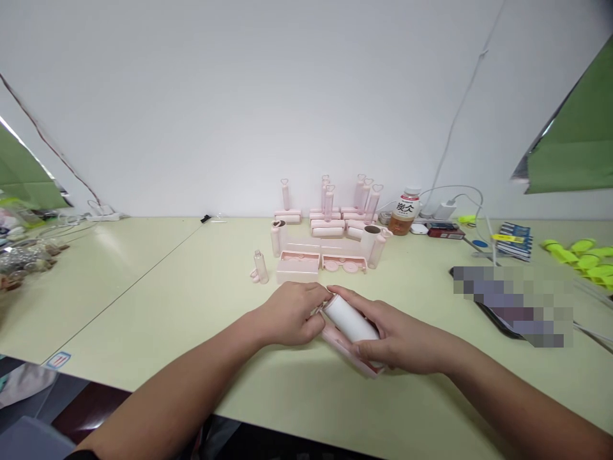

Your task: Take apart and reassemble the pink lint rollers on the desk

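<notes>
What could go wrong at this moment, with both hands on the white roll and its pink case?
The right hand grips the white roll and pink case from the side; the roll could slip out while the left hand works at its end. A slipped roll might also travel into the upright pink handles just behind and topple them.

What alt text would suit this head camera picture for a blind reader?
Two bare hands hold a white lint roller in a pink case over a pale table. Behind stand more pink roller parts, a drink bottle and cables.
</notes>
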Demonstrator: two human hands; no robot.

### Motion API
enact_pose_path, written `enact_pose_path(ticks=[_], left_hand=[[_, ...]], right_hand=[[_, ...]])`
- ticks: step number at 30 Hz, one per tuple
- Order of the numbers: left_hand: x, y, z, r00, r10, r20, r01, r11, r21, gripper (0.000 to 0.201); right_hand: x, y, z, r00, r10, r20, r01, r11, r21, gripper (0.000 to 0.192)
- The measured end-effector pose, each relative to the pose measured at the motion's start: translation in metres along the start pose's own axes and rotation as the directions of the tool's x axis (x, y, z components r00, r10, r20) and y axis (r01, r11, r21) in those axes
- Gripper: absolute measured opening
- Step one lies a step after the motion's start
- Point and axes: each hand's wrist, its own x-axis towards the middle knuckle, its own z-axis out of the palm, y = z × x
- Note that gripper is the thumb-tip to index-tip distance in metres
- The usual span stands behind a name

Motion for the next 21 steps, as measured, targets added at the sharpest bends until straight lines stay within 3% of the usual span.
enact_pose_path(ticks=[11, 18, 21], left_hand=[[0.000, 0.000, 0.000, 0.999, 0.044, 0.005, -0.044, 0.999, 0.006, 0.008], [-0.001, -0.004, 0.002, 0.996, -0.084, 0.004, 0.083, 0.979, -0.187, 0.031], [-0.001, -0.004, 0.002, 0.995, -0.099, -0.015, 0.091, 0.957, -0.275, 0.031]], right_hand=[[-0.001, -0.003, 0.000, 1.000, 0.013, 0.025, -0.012, 0.999, -0.038, 0.078], [0.003, 0.008, 0.000, 0.999, -0.039, -0.017, 0.037, 0.994, -0.102, 0.085], [0.004, 0.013, -0.001, 0.986, -0.136, -0.099, 0.116, 0.975, -0.189, 0.082]])
